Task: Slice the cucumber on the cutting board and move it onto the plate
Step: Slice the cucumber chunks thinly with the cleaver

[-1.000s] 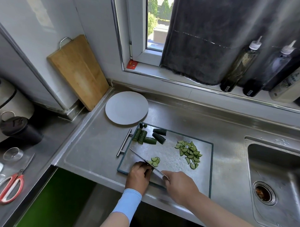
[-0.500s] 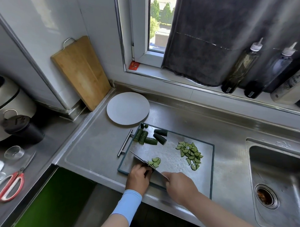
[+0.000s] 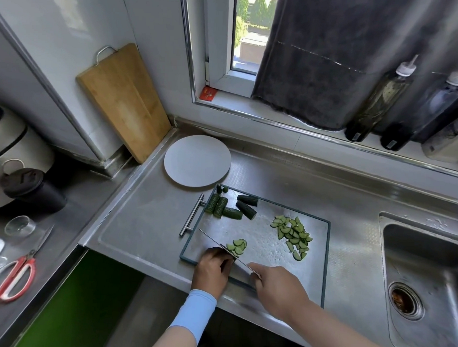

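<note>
A steel cutting board (image 3: 262, 242) with a dark rim lies on the counter. My right hand (image 3: 278, 289) grips a knife (image 3: 220, 244) whose blade crosses the board's near left part. My left hand (image 3: 213, 267), fingers curled, holds down a cucumber piece that it mostly hides, right beside the blade. A small heap of fresh half-moon slices (image 3: 238, 245) lies just beyond the blade. A bigger pile of slices (image 3: 292, 234) sits at the board's right. Several uncut cucumber chunks (image 3: 230, 208) lie at the far left corner. The round white plate (image 3: 197, 164) stands bare behind the board.
A sink (image 3: 424, 278) opens to the right. A wooden board (image 3: 124, 99) leans on the wall at the back left. Red scissors (image 3: 14, 272), a small glass (image 3: 19, 225) and a dark cup (image 3: 32, 190) are on the lower left counter. Bottles (image 3: 378, 100) line the sill.
The knife and both hands have stayed at the same spot on the board's near left, with the slice heap by the blade slightly larger. The view has shifted a little.
</note>
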A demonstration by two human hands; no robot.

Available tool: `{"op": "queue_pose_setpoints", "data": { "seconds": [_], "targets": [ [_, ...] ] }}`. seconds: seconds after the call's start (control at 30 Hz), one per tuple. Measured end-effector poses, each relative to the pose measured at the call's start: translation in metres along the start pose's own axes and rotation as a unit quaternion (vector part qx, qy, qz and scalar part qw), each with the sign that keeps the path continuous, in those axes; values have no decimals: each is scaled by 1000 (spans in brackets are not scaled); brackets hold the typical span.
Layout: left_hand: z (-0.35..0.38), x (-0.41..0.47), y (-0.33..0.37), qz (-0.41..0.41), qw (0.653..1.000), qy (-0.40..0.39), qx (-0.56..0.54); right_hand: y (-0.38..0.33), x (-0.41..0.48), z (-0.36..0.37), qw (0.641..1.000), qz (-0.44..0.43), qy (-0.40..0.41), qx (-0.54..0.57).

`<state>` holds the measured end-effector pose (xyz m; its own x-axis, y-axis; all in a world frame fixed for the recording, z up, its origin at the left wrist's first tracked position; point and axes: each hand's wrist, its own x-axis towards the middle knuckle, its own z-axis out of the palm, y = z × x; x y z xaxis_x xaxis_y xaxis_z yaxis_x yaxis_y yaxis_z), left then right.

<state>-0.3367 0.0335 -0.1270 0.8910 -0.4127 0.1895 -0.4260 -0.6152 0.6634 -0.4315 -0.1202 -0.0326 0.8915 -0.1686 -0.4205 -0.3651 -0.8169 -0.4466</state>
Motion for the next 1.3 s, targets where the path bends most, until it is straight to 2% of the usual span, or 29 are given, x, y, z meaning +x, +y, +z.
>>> {"op": "queue_pose_setpoints", "data": {
  "seconds": [0.57,0.8,1.1,1.3],
  "targets": [
    [8,-4,-5,19,999,27,-18,-2,9,-1,999,21,-44,1],
    [5,-5,-1,5,1000,29,-4,-3,7,1,999,16,-39,-2],
    [-2,-3,3,-10,1000,1,2,-3,-2,4,1000,3,6,8],
    [-3,-2,6,-9,1000,3,4,-5,1,1,1000,8,-5,12]
  ]
}}
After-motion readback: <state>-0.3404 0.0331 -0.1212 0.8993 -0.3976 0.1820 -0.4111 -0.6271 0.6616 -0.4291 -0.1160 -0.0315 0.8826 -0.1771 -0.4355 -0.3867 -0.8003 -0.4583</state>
